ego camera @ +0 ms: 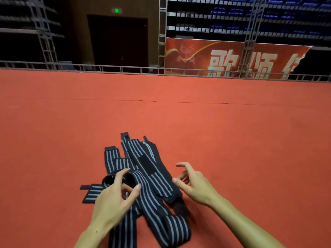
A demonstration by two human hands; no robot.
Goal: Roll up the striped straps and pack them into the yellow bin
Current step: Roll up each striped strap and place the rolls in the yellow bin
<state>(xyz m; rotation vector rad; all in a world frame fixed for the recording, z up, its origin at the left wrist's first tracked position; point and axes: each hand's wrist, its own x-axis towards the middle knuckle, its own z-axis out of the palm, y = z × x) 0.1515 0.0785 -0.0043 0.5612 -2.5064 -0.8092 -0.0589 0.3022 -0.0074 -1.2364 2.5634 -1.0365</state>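
Observation:
Several black straps with grey-white stripes [148,178] lie in a loose, crossing pile on the red carpet in front of me. My left hand [114,199] hovers over the pile's left side with fingers spread and lightly curled, above a small black loop. It holds nothing. At the pile's right edge my right hand [194,183] is also empty, fingers relaxed, fingertips close to the edge of one strap. No yellow bin is in view.
Red carpet [232,131] stretches wide on all sides. A low metal truss rail [125,68] marks its far edge. Beyond it are a dark door, scaffolding, a red banner [232,58] and blue seating.

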